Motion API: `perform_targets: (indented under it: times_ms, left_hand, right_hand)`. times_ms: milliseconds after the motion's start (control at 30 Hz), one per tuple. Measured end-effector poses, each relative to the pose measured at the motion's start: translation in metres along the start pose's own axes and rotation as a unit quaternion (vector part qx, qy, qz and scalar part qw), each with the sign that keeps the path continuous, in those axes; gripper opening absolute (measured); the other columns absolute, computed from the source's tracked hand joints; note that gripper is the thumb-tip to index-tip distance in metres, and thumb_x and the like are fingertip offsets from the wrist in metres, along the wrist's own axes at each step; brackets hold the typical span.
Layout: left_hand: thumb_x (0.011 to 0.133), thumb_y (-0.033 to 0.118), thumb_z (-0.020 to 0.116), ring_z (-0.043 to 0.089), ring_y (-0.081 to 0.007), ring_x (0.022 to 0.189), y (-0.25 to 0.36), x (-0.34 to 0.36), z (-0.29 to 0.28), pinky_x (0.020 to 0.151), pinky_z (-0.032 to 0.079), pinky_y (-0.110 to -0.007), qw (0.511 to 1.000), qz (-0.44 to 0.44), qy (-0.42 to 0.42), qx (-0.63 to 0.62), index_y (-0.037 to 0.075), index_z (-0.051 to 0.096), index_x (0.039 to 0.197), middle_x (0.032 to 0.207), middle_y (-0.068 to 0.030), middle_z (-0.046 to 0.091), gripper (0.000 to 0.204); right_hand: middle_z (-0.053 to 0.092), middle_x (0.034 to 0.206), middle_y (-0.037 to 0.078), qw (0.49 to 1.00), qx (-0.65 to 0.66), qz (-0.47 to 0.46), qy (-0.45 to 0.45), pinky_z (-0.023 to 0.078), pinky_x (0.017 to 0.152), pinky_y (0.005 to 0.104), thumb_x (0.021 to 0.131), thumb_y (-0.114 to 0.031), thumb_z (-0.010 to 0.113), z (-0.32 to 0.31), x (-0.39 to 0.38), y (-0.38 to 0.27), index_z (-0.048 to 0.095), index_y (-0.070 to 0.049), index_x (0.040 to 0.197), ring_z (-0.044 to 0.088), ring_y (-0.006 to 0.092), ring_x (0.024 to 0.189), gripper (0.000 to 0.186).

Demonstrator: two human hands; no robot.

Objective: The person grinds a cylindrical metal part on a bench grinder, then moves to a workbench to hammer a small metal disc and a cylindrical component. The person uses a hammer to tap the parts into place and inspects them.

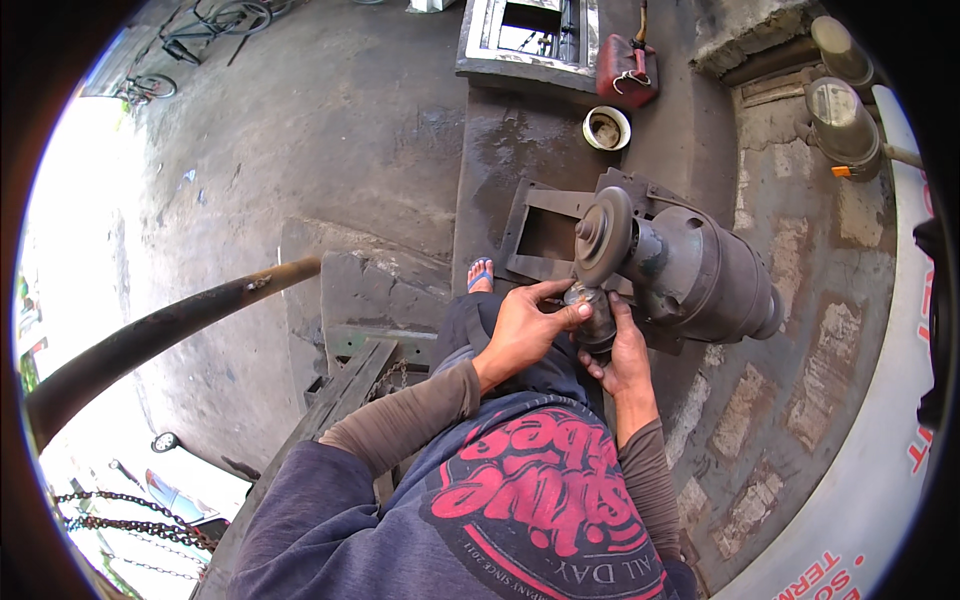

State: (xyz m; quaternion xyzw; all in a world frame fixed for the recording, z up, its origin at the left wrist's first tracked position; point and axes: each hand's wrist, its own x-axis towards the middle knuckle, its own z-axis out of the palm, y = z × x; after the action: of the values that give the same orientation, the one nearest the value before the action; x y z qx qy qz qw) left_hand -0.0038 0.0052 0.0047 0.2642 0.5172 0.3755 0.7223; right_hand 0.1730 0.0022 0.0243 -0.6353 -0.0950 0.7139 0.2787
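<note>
Both of my hands grip a rounded grey metal part [599, 325] just below a bench grinder's wheel [610, 238]. My left hand [530, 325] is closed on its left side, thumb laid over the top. On the other side, my right hand [624, 358] has its fingers wrapped round the part's right and lower edge. The part's upper end lies against or very close to the wheel's lower rim; I cannot tell which. Right of the wheel is the grinder's grey motor body [705, 270], mounted on a metal frame [535, 225].
A white tub [606, 129] and a red jerrycan [628, 75] stand beyond the grinder, near a metal-framed box [530, 45]. A thick curved pipe [180, 325] crosses the left side. Chains [140, 520] hang at lower left. Large cylindrical metal parts [843, 120] sit at far right.
</note>
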Motion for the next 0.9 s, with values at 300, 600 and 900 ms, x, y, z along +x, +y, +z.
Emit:
perform_targets:
  times_ms: [300,600,900]
  left_hand:
    - [0.093,0.021,0.083,0.074,-0.0181,0.091,0.008,-0.006,0.001,0.081,0.059,-0.030,0.999,-0.018,-0.010,0.030,-0.011,0.061,0.137,0.110,-0.0174,0.075,0.059]
    - [0.090,0.020,0.086,0.074,-0.0185,0.091,0.013,-0.011,0.007,0.081,0.060,-0.030,1.000,-0.011,0.014,0.006,-0.012,0.064,0.130,0.104,-0.0168,0.076,0.056]
    - [0.087,0.025,0.089,0.073,-0.0189,0.091,0.014,-0.007,0.009,0.080,0.061,-0.030,0.999,-0.035,0.018,0.011,-0.011,0.065,0.124,0.108,-0.0169,0.074,0.057]
  right_hand:
    - [0.070,0.075,0.012,1.000,-0.006,0.007,-0.004,0.033,0.030,0.0245,0.104,-0.059,0.051,0.004,-0.009,-0.006,0.070,-0.004,0.108,0.058,0.0172,0.043,0.058]
    - [0.070,0.074,0.013,1.000,-0.007,0.014,-0.016,0.032,0.029,0.0251,0.105,-0.058,0.049,0.004,-0.011,-0.012,0.070,-0.005,0.110,0.056,0.0177,0.041,0.058]
    - [0.072,0.078,0.013,1.000,0.020,0.012,-0.015,0.034,0.028,0.0255,0.106,-0.056,0.046,0.003,-0.006,-0.012,0.068,-0.004,0.113,0.060,0.0192,0.044,0.056]
